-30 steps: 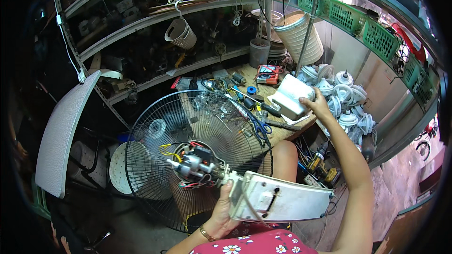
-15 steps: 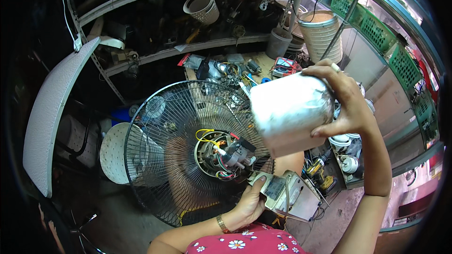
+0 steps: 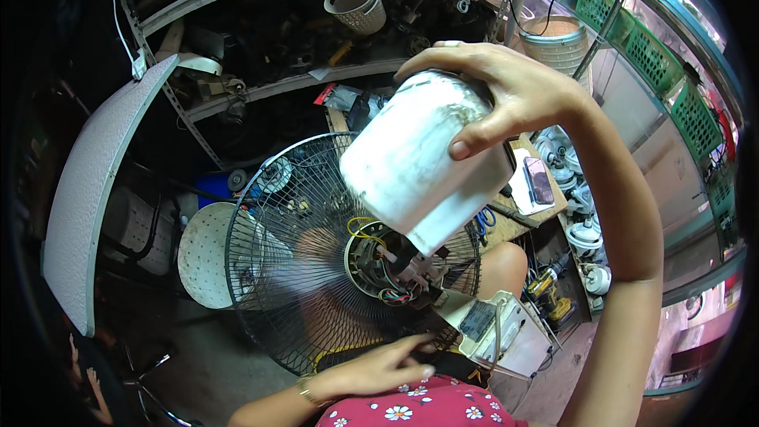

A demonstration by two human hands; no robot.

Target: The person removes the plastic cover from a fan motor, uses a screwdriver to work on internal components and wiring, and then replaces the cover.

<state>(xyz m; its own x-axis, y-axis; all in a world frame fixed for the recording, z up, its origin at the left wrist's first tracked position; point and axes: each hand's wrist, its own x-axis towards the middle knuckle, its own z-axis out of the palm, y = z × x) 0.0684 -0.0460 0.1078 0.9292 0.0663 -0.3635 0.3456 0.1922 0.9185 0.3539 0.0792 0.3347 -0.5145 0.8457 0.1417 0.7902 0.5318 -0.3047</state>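
Observation:
My right hand (image 3: 514, 91) is wrapped round a white, scuffed fan motor cover (image 3: 419, 162), raised and tilted above the fan's open motor. Under it lies the round wire fan grille (image 3: 285, 292), dark and wide, against my lap. At the grille's centre the motor housing (image 3: 368, 269) shows, with yellow and other coloured wires; the cover hides part of it. Beside the motor, a white control box (image 3: 506, 332) with a cable sticks out to the right. My left hand (image 3: 387, 368) is below the motor, fingers apart and holding nothing, close to the control box's left end.
A wooden workbench (image 3: 502, 225) behind the cover carries a phone (image 3: 539, 182) and loose parts. A yellow cordless drill (image 3: 553, 296) stands at the right. To the left are a white perforated stool (image 3: 207, 257) and a large pale panel (image 3: 103, 198). Shelves run along the back.
My right hand has brought the motor cover left and down over the motor, tilting it further. My left hand has let go of the control box and moved left.

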